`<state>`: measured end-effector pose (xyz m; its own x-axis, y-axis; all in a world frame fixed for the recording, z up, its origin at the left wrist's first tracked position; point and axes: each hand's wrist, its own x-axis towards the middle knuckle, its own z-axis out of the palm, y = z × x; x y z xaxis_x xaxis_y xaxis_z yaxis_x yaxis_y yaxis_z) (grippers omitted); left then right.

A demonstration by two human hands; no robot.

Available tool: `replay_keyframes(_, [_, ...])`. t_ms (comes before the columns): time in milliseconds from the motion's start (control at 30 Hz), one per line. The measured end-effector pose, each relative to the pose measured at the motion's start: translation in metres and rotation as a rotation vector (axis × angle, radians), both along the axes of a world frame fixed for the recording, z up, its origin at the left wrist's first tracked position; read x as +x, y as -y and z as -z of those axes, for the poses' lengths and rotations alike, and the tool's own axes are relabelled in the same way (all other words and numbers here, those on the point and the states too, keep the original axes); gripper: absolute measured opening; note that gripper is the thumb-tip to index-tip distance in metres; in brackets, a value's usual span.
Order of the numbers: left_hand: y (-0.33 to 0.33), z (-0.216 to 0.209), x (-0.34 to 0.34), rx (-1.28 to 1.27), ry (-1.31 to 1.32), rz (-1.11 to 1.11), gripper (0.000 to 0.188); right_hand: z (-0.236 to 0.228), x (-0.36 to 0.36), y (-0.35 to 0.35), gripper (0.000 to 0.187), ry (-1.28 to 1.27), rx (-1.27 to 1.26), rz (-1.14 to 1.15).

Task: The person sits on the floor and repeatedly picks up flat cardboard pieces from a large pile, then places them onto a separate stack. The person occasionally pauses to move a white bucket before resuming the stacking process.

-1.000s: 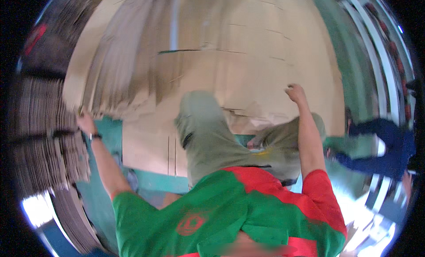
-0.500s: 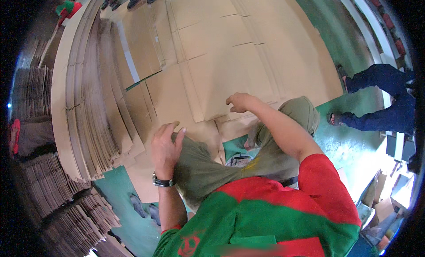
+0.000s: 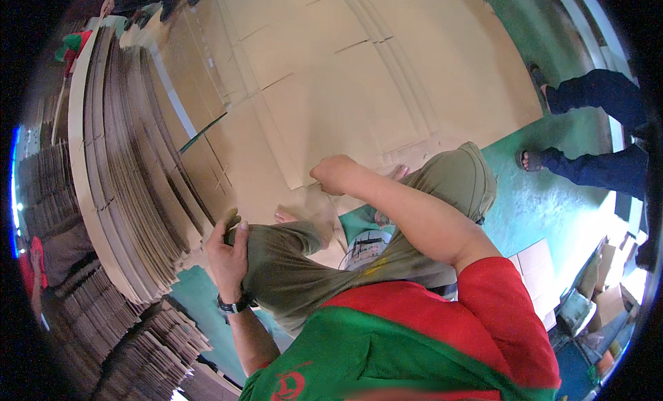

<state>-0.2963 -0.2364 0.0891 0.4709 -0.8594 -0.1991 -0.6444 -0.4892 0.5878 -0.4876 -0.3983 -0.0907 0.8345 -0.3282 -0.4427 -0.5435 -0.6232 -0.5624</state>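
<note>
A: Broad and pale, the cardboard [image 3: 311,90] spread out ahead, slits and creases running right across it! Any danger there?

B: Bending in the wrong place, I reckoned; a foot or knee leaning on a crease could have done it.

A: Then the stack [image 3: 131,173], fanned at the left, edge after edge!

B: My chief worry. Those sheets overlapped unevenly, so a tug at one inner edge could have dragged its neighbours and set the lot sliding.

A: Lower left, the bundles [image 3: 103,318], dark and ragged!

B: A swinging elbow might have snagged a loose one.

A: And out right, a co-worker's legs [image 3: 587,169], close by the cardboard's edge!

B: One careless step could have crumpled that corner.

A: Down to the left hand [image 3: 228,256], beside the left knee [image 3: 266,249], thumb and fingers parted by a narrow gap!

B: Nothing clearly held there. And the right hand [image 3: 335,176] was curled above the cardboard's near part, its fingertips hidden; I couldn't tell whether it gripped or touched anything. Bare skin sliding along a sheet's edge could have been cut.

A: Smallest of all, the watch [image 3: 233,304]!

B: Near enough the stack that its strap might have caught an edge.
</note>
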Motion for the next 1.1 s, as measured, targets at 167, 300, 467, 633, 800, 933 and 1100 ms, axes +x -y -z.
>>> replay_keyframes(167, [0.006,-0.002,-0.003,0.019,0.030,-0.007,0.031,-0.010,0.001,-0.001,0.016,0.045,-0.007,-0.004])
replay_keyframes(300, [0.011,-0.006,-0.006,0.031,0.074,-0.007,0.032,-0.019,0.000,0.000,0.016,0.081,-0.049,0.016])
replay_keyframes(467, [0.013,-0.007,-0.005,0.029,0.049,-0.035,0.030,-0.023,0.001,0.001,0.024,0.048,-0.028,-0.019])
replay_keyframes(633, [0.014,-0.007,-0.004,0.034,0.038,-0.062,0.030,-0.022,0.000,-0.001,0.013,0.092,-0.025,0.010])
replay_keyframes(800, [-0.004,0.002,0.011,-0.134,-0.168,-0.157,0.027,-0.016,0.001,-0.003,0.014,0.082,-0.007,-0.012])
replay_keyframes(933, [-0.054,0.022,0.069,-0.458,-0.315,-0.436,0.027,-0.015,0.003,-0.001,0.019,0.007,0.026,-0.013])
replay_keyframes(1100, [-0.168,0.031,0.197,-0.323,0.320,-0.665,0.037,-0.014,0.004,0.000,0.026,-0.056,0.036,-0.013])
